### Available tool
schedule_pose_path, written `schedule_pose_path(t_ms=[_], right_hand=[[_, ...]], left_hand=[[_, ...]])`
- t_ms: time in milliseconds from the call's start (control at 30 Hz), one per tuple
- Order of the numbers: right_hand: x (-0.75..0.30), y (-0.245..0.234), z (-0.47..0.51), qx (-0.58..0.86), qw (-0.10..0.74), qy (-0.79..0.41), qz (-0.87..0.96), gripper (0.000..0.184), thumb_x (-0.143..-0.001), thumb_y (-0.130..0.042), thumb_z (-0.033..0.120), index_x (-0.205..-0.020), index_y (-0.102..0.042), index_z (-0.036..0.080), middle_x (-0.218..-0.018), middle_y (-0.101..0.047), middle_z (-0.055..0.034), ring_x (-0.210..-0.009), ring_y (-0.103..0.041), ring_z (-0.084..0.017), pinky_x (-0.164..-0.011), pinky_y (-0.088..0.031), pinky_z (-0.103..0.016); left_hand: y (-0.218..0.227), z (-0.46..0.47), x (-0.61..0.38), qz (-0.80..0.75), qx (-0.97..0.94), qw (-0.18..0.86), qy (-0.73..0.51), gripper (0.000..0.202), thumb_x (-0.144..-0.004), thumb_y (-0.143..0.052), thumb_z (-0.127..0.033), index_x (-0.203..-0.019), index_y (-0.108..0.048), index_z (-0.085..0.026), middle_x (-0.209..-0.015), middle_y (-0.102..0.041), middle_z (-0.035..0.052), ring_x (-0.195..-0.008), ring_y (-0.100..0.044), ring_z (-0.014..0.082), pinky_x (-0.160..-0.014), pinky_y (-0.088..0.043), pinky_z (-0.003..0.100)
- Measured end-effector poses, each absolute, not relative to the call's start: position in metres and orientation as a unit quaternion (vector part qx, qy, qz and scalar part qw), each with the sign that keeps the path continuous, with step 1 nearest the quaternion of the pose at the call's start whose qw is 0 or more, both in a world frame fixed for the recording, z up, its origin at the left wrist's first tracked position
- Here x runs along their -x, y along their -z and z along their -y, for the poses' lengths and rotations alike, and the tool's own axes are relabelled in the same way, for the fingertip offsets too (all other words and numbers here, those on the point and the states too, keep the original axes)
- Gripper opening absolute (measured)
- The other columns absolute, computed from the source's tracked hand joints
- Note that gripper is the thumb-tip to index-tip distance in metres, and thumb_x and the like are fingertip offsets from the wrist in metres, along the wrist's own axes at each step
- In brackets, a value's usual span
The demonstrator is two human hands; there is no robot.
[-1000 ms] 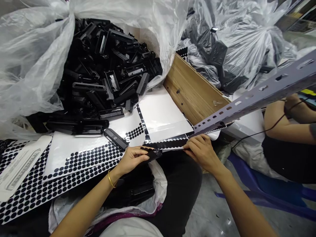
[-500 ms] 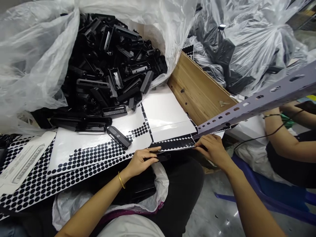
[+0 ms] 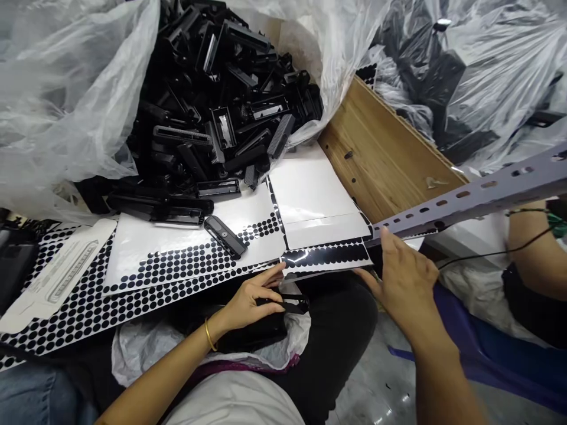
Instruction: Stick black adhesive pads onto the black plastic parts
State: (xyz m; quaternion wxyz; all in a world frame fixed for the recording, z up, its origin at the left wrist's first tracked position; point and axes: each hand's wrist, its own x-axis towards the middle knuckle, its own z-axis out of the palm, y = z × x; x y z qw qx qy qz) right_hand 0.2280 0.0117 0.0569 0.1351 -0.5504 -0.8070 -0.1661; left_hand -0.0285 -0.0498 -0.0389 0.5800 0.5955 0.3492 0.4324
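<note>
My left hand (image 3: 254, 300) pinches a long black plastic part (image 3: 296, 304) just below the front edge of the sheets. Its index finger reaches to the corner of a white sheet with a black strip of round stickers (image 3: 325, 258). My right hand (image 3: 406, 274) is open, thumb and fingers apart, at the right end of that sheet beside the metal rail. Whether its thumb touches the sheet edge I cannot tell. One loose black plastic part (image 3: 225, 237) lies on another sheet of black dot stickers (image 3: 190, 265), left of the strip.
Behind the sheets is a heap of black plastic parts (image 3: 212, 100) in a clear plastic bag (image 3: 66, 106). A wooden board (image 3: 385, 147) and a perforated metal rail (image 3: 465, 198) stand at right. An unfolded white carton (image 3: 62, 274) lies left. Another person's arm (image 3: 534, 251) shows at far right.
My right hand has let go of the sheet edge and opened, its fingers rising toward the rail. My left hand has lowered slightly, and the black part in it shows more. The view has shifted.
</note>
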Motion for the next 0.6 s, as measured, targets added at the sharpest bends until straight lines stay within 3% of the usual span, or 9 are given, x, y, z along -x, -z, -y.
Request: schedule_pose_path(t_ms=[67,133,233,300,400,600], right_hand=[[-0.209,-0.054,-0.002,0.531,0.177,0.123,0.820,0.053,-0.086,-0.051,0.035,-0.133,-0.036,0.017,-0.114,-0.055,-0.0194,-0.101,-0.053,-0.034,-0.081,-0.040,-0.048],[-0.188,-0.049,0.009,0.466,0.221,0.023,0.856,0.034,-0.089,-0.048,0.026,-0.122,-0.046,0.021,-0.101,-0.060,-0.0124,-0.093,-0.056,-0.026,-0.080,-0.045,-0.040],[-0.157,-0.038,0.021,0.432,0.241,-0.078,0.865,0.017,-0.090,-0.046,0.020,-0.105,-0.054,0.022,-0.088,-0.060,-0.0068,-0.083,-0.058,-0.020,-0.073,-0.049,-0.032],[-0.144,-0.030,0.025,0.439,0.242,-0.075,0.862,0.013,-0.090,-0.045,0.017,-0.094,-0.057,0.022,-0.081,-0.059,-0.0055,-0.076,-0.056,-0.018,-0.069,-0.048,-0.030],[-0.135,-0.020,0.026,0.443,0.228,-0.049,0.866,0.017,-0.090,-0.043,0.015,-0.082,-0.058,0.020,-0.074,-0.057,-0.0050,-0.070,-0.053,-0.017,-0.065,-0.046,-0.029],[-0.134,-0.004,0.028,0.376,0.196,0.016,0.906,0.020,-0.088,-0.044,0.008,-0.080,-0.060,0.017,-0.070,-0.058,-0.0050,-0.065,-0.051,-0.016,-0.062,-0.042,-0.029]], left_hand=[[0.039,0.052,0.030,-0.346,-0.581,0.594,-0.435,0.010,-0.075,-0.066,-0.026,-0.080,-0.072,-0.020,-0.146,-0.034,0.0073,-0.129,-0.040,0.0284,-0.105,-0.037,0.043],[0.038,0.056,0.034,-0.347,-0.556,0.613,-0.441,0.010,-0.074,-0.067,-0.026,-0.079,-0.071,-0.019,-0.146,-0.035,0.0084,-0.127,-0.043,0.0286,-0.104,-0.038,0.042],[0.036,0.065,0.043,-0.384,-0.473,0.648,-0.458,0.014,-0.074,-0.067,-0.029,-0.075,-0.067,-0.016,-0.134,-0.050,0.0122,-0.118,-0.053,0.0286,-0.098,-0.044,0.041],[0.032,0.069,0.047,-0.420,-0.386,0.673,-0.471,0.020,-0.076,-0.065,-0.034,-0.077,-0.063,-0.015,-0.116,-0.064,0.0123,-0.104,-0.062,0.0261,-0.090,-0.049,0.039],[0.024,0.069,0.048,-0.426,-0.258,0.711,-0.496,0.025,-0.080,-0.058,-0.040,-0.085,-0.057,-0.016,-0.100,-0.070,0.0091,-0.088,-0.067,0.0222,-0.081,-0.052,0.037],[0.012,0.060,0.045,-0.403,-0.163,0.731,-0.525,0.028,-0.081,-0.055,-0.035,-0.102,-0.050,-0.017,-0.109,-0.065,0.0102,-0.087,-0.068,0.0234,-0.075,-0.055,0.039]])
